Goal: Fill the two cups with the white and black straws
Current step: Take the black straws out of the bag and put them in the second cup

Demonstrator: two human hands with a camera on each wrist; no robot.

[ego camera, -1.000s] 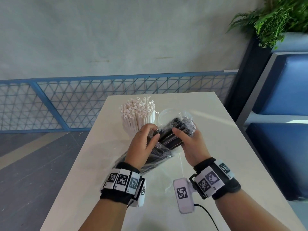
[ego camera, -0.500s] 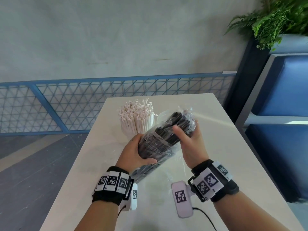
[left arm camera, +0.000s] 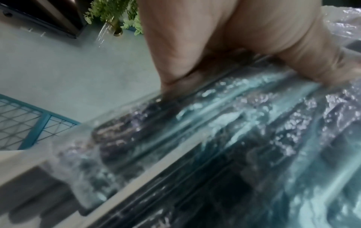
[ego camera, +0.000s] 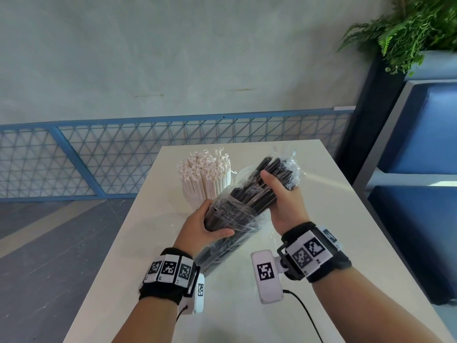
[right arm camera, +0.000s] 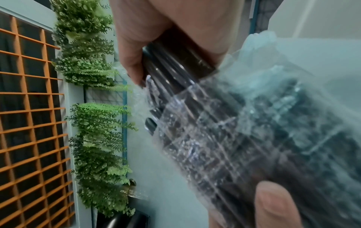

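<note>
Left hand [ego camera: 201, 225] grip clamped round middle of clear plastic bag of black straws [ego camera: 247, 206]; right hand [ego camera: 284, 201] grip clamped round upper part. Bundle above white bench [ego camera: 321, 231], frame centre, long axis lower-left to upper-right, steeper than before. Right wrist view alone shows bare straw ends beyond bag mouth. White paper-wrapped straws [ego camera: 206, 175] upright, centre-left.

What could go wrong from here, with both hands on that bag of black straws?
1. The black straws are loose inside the crinkled clear bag; pulled out by the right hand, some may slip and scatter over the table.
2. The left hand swings the bundle close beside the cup of white straws; a bump could tip it.
</note>
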